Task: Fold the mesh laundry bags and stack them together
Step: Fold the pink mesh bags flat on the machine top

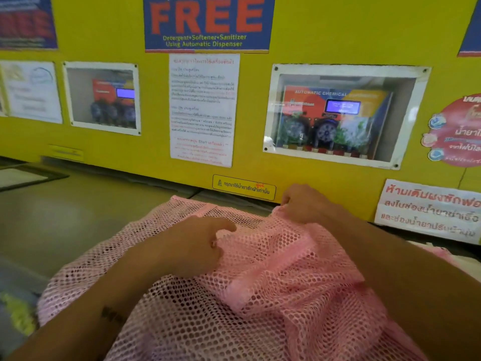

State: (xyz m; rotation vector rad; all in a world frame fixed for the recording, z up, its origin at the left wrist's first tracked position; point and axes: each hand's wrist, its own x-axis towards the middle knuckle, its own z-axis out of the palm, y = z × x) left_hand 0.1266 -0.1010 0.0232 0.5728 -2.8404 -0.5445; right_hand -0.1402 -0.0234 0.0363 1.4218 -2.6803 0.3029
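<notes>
A pink mesh laundry bag [234, 295] lies rumpled across the grey machine top in front of me, with a thicker pink seam band running through its folds. My left hand [192, 243] rests on the middle of the bag, fingers pinching a fold of mesh. My right hand [304, 204] is at the bag's far edge near the wall and grips the pink hem there. Both forearms reach in from the bottom corners and cover parts of the bag.
The grey machine top [65, 217] stretches to the left. A yellow wall [299, 35] with posters, a notice sheet [203, 110] and windowed dispenser boxes [338, 115] rises right behind the bag. More pink fabric [440, 252] shows at the right edge.
</notes>
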